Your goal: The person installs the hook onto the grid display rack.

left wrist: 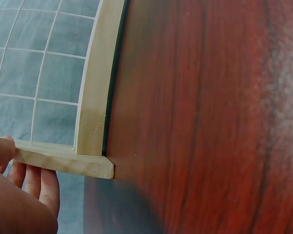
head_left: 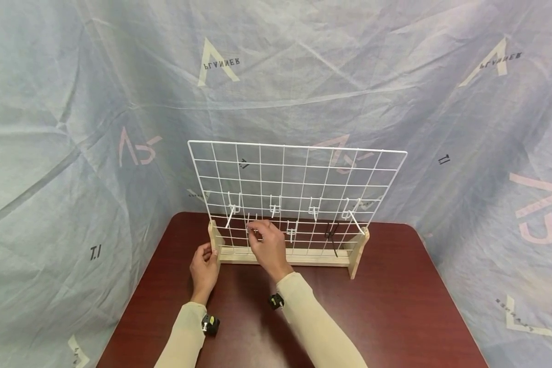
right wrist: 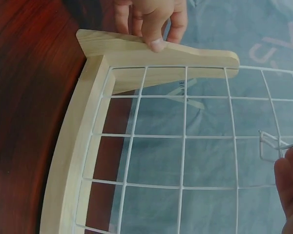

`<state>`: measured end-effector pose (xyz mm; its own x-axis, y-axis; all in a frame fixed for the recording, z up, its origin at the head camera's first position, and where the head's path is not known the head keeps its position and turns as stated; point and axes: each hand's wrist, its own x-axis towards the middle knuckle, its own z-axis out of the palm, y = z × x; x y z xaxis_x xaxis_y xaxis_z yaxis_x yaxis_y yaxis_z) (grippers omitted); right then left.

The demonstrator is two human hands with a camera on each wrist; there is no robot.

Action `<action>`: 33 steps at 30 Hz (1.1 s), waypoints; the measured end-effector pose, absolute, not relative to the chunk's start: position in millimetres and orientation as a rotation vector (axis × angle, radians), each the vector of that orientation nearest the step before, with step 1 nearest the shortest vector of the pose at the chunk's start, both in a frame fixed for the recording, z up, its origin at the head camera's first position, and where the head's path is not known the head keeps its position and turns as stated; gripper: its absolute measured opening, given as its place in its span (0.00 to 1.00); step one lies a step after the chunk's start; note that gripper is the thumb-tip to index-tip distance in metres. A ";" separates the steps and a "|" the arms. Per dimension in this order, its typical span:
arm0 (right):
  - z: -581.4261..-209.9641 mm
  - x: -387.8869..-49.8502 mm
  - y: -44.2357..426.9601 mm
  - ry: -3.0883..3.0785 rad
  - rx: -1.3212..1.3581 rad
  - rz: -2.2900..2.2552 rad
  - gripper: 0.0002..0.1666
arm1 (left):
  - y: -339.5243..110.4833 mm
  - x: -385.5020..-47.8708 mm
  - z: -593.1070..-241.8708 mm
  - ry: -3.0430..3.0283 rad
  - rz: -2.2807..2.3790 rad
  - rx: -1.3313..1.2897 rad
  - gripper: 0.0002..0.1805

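A white wire grid (head_left: pixel 283 146) stands upright in a wooden base with side supports. My left hand (head_left: pixel 204 268) holds the left wooden support (head_left: pixel 215 236), with its thumb on one face and fingers on the other, as the right wrist view shows. In front of the grid's lower left part, my right hand (head_left: pixel 269 248) pinches a white wire hook (right wrist: pixel 269 146) by its prong, at the grid wires. Part of that hook is hidden by the fingers. Other white hooks hang nearby, among them one at the left (head_left: pixel 233 209) and one lower down (head_left: pixel 292 232).
A black hook (head_left: pixel 333 236) hangs at the grid's lower right. Further white hooks, such as the one at the right (head_left: pixel 348 214), stick out toward me. The stand rests on a dark red wooden table (head_left: pixel 395 306). Grey printed cloth (head_left: pixel 280 76) surrounds the table.
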<state>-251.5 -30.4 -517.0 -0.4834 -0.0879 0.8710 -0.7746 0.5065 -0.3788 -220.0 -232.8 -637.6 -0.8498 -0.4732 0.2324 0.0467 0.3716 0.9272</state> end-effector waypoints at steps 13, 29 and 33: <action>-532.6 -245.6 -26.9 -1.971 0.677 0.931 0.11 | -232.1 -222.4 -638.4 -2.169 -1.468 0.376 0.16; -544.6 -238.9 -26.3 -2.028 0.672 0.990 0.10 | -231.6 -222.2 -637.3 -2.178 -1.465 0.398 0.16; -547.8 -237.1 -26.2 -2.018 0.683 1.020 0.09 | -231.6 -222.3 -637.3 -2.168 -1.470 0.402 0.16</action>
